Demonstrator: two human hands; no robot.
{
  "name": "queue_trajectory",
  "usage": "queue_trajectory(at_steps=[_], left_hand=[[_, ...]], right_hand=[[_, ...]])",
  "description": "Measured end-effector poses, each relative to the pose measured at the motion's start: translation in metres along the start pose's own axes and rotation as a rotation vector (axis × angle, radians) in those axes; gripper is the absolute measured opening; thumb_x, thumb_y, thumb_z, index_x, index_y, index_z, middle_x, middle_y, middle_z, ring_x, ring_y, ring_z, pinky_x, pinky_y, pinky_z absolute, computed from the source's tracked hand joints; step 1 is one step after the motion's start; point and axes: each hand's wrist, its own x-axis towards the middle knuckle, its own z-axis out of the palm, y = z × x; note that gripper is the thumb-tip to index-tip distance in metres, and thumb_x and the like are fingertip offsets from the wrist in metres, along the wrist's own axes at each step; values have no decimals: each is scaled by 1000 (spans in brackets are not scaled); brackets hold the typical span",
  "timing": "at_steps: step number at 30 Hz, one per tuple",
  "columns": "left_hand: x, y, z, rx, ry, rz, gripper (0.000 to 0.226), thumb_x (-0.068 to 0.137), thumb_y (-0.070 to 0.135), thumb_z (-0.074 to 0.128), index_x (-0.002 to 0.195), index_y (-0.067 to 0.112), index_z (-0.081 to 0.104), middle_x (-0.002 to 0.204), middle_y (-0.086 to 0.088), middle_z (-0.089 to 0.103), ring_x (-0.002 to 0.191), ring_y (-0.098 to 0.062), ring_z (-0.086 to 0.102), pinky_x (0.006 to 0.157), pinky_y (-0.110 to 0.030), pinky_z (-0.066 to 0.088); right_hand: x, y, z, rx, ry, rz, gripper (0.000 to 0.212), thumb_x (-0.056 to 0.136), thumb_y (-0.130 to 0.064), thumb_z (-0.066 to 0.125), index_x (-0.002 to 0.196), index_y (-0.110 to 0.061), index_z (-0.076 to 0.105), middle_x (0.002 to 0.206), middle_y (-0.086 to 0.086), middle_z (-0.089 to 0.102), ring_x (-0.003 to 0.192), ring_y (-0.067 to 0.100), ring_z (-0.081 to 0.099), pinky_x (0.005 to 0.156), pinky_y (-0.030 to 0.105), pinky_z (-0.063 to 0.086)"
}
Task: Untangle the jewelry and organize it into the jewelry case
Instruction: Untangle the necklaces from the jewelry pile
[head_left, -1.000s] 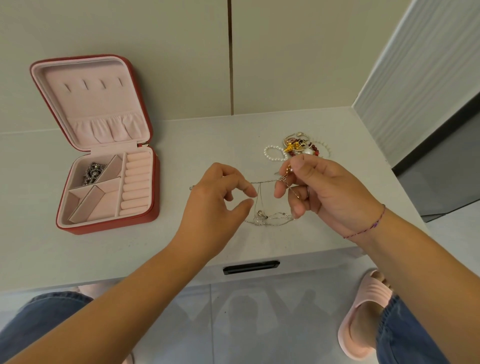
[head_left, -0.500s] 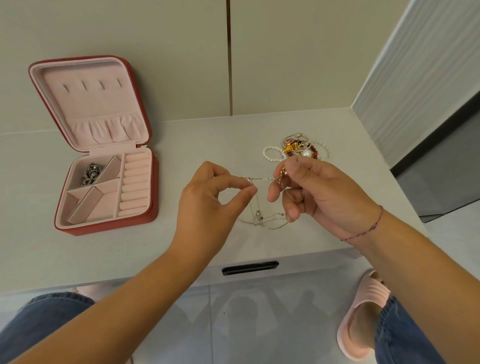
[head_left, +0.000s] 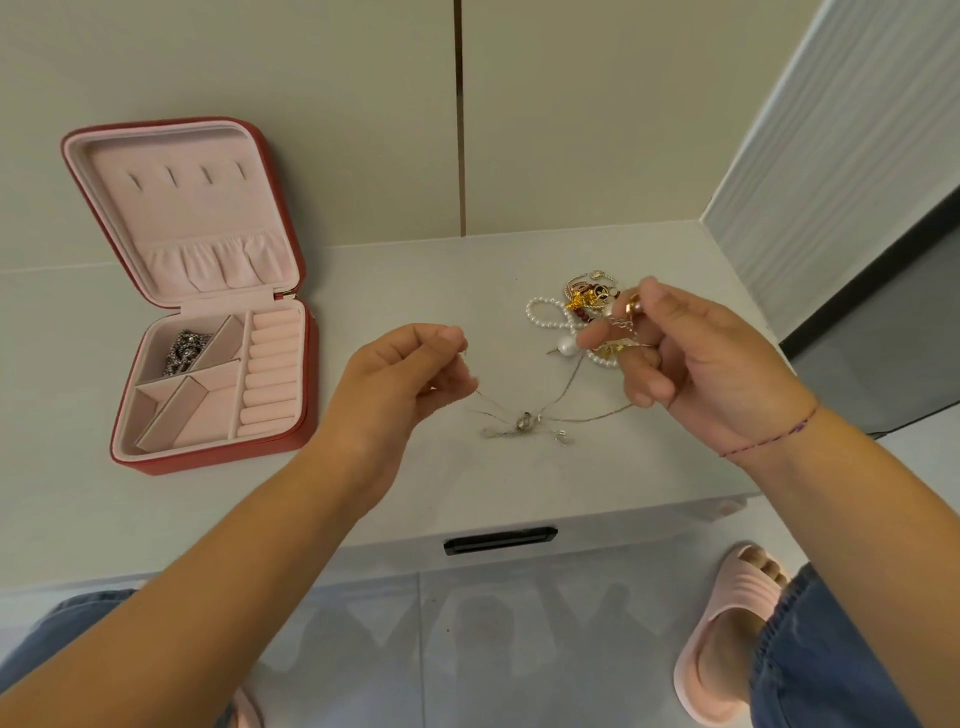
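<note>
Pulling a knotted silver chain (head_left: 523, 423) apart, right of the jewelry case (head_left: 218, 460)
My left hand (head_left: 405, 382) and right hand (head_left: 696, 358) each pinch one strand between curled fingertips, held wide so its snarled middle sags onto the table (head_left: 363, 493) and slackens; beyond, farther right of the case, the tangled pile (head_left: 576, 312) waits its turn

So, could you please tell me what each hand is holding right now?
Left hand: pinching one end of the thin silver chain.
Right hand: pinching the other end of that chain.
</note>
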Motion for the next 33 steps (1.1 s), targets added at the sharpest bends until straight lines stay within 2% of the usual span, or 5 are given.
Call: queue_trajectory(at_steps=[6, 20, 25, 29, 33], left_hand=[[-3, 2, -6, 145, 48, 35, 17, 91, 22, 57, 91, 18, 73, 52, 15, 44, 50, -7, 32, 49, -18, 34], [-18, -7, -35, 193, 74, 43, 33, 75, 38, 62, 101, 25, 75, 49, 6, 26, 45, -11, 19, 41, -17, 19], [-20, -11, -37, 230, 92, 26, 19, 88, 27, 59, 98, 23, 75, 46, 7, 29, 43, -11, 20, 40, -15, 21], [-19, -8, -33, 245, 79, 40, 18, 79, 36, 64, 85, 25, 77, 49, 3, 33, 47, -14, 24, 43, -22, 23], [-15, -9, -31, 370, 115, 100, 16, 88, 24, 64, 77, 25, 76, 50, 2, 46, 45, -14, 37, 43, -18, 38]], right_hand=[[-5, -10, -15, 20, 45, 0, 24, 90, -33, 43, 81, -15, 56, 100, 13, 71, 32, 3, 24, 38, 16, 26], [-20, -30, -51, -36, 181, -60, 26, 94, -35, 40, 82, -17, 54, 115, 14, 67, 31, 1, 22, 38, 13, 25], [-19, -25, -47, -88, 140, -46, 25, 89, -35, 45, 80, -15, 57, 102, 12, 71, 34, 5, 26, 39, 16, 30], [-14, -5, -31, -382, 88, 3, 22, 88, -27, 52, 84, -6, 60, 83, 9, 72, 51, 14, 58, 54, 22, 53], [-9, 27, -21, -804, 25, 8, 13, 87, -21, 63, 83, -9, 66, 77, 0, 69, 66, 6, 62, 67, 16, 48]])
